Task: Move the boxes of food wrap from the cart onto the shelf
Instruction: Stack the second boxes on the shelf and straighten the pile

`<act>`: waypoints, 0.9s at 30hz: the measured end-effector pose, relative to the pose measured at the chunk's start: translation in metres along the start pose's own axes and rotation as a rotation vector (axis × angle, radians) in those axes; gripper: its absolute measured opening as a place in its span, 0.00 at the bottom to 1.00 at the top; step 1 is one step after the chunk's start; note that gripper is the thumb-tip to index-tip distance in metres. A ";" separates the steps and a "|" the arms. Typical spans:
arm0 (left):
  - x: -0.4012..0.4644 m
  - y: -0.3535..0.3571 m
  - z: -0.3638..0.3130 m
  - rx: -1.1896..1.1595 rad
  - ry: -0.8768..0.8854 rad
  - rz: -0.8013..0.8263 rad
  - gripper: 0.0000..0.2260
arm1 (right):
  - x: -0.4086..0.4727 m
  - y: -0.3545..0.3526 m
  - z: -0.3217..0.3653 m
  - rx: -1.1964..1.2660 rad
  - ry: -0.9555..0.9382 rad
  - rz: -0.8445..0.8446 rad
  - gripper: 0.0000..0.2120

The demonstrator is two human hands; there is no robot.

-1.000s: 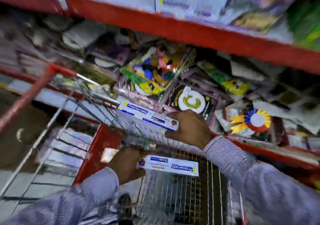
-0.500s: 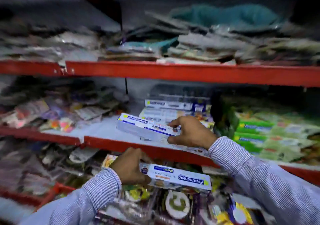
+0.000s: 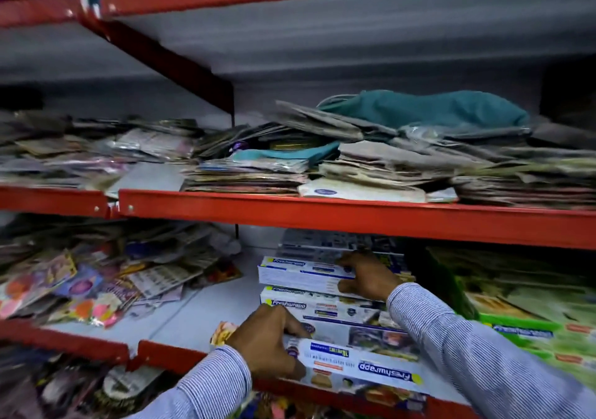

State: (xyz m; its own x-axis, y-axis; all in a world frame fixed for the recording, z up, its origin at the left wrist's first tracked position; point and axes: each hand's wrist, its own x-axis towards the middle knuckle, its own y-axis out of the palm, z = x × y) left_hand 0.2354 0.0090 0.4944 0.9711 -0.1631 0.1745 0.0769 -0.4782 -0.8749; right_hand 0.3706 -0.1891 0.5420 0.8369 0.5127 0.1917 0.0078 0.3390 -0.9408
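Note:
My right hand (image 3: 366,276) grips the right end of a white and blue food wrap box (image 3: 300,272), which lies on top of a stack of like boxes (image 3: 322,305) on the middle shelf (image 3: 193,318). My left hand (image 3: 267,341) holds the left end of a second food wrap box (image 3: 364,370) at the shelf's red front edge (image 3: 161,355), in front of the stack. The cart is out of view.
Green boxes (image 3: 529,331) fill the shelf to the right of the stack. Loose colourful packets (image 3: 96,289) lie on its left part, with bare shelf between. The shelf above (image 3: 322,215) holds piles of flat packets and a teal bag (image 3: 429,108).
Both hands have risen from the cart to the middle shelf. The right hand's box now rests on the stack. The left hand's box has reached the shelf's front edge.

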 end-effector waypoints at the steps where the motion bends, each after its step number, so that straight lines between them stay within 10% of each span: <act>1: 0.003 0.000 0.002 0.000 0.003 0.000 0.22 | 0.005 0.003 -0.004 -0.013 0.007 0.008 0.25; 27: 0.112 -0.016 -0.014 -0.065 0.017 -0.207 0.18 | -0.009 -0.022 -0.029 -0.090 -0.006 -0.159 0.16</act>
State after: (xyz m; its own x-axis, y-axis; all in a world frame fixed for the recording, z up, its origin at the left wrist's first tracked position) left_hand 0.3394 -0.0140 0.5340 0.9320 -0.0703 0.3555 0.2589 -0.5574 -0.7889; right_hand 0.3787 -0.2243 0.5531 0.8179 0.4631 0.3414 0.1891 0.3440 -0.9197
